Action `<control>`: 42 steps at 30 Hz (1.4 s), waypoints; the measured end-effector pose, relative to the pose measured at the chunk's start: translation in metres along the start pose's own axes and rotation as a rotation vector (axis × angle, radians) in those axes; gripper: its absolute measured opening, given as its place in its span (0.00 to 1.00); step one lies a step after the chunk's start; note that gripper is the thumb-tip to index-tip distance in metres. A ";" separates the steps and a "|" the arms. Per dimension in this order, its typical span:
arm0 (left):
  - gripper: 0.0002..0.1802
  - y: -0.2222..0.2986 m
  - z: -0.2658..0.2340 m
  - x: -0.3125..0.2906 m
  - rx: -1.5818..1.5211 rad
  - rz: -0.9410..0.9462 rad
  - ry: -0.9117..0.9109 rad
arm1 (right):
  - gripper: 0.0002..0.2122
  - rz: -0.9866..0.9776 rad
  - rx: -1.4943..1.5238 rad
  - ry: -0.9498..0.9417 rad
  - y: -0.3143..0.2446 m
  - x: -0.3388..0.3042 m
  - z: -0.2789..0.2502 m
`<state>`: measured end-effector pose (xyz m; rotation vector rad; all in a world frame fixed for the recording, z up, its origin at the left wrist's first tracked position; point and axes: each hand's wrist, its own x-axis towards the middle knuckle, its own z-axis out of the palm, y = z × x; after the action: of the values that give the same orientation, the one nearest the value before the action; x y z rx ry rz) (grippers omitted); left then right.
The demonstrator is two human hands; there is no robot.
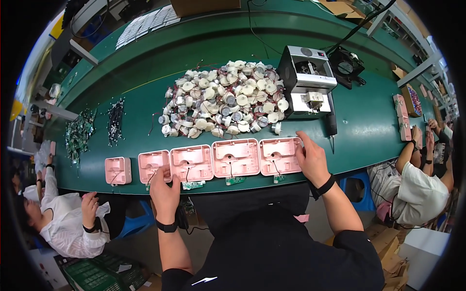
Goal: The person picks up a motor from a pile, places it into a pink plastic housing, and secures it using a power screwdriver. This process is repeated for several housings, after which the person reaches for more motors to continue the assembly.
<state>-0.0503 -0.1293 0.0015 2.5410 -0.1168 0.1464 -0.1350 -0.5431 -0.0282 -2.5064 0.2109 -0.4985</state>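
Several open pink plastic housings stand in a row along the near edge of the bench. My left hand [165, 193] reaches over the near rim of the second housing from the left [147, 161], fingers bent onto it, thumb beside the third housing [191, 162]. At the row's right end, my right hand [314, 159] holds the right wall of the last housing [281, 167], thumb and forefinger at its edge. Thin wires run from the housings to small green circuit boards [236, 180] at their near side. Another pink housing [118, 170] sits apart at the left.
Behind the row lies a heap of small white-capped motors [228, 99] with red wires. Right of it stand a black-and-white machine [308, 82], a soldering iron [331, 119] and a black fan [345, 67]. Circuit boards [80, 131] are piled left. Co-workers [73, 223] sit on both sides.
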 end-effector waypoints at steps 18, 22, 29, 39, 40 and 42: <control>0.18 0.097 0.005 -0.027 -0.324 0.274 -0.047 | 0.17 -0.499 -0.092 -0.247 -0.107 0.156 0.013; 0.17 0.115 0.016 -0.051 -0.322 0.427 -0.112 | 0.16 -0.590 -0.282 -0.322 -0.138 0.210 0.086; 0.15 0.087 0.010 -0.074 -0.354 0.301 -0.104 | 0.16 -0.650 -0.421 -0.489 -0.123 0.234 0.127; 0.10 0.072 0.006 -0.062 -0.775 -0.062 -0.241 | 0.20 -0.491 0.095 -0.253 -0.104 0.247 0.060; 0.10 0.076 0.010 -0.057 -0.874 -0.098 -0.291 | 0.20 -0.482 0.082 -0.246 -0.101 0.248 0.051; 0.09 0.085 0.015 -0.046 -0.990 -0.107 -0.341 | 0.18 -0.333 0.295 -0.244 -0.097 0.249 0.036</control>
<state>-0.1047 -0.2057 0.0302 1.5544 -0.1396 -0.3193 0.1116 -0.5083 0.0745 -2.2887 -0.3542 -0.3192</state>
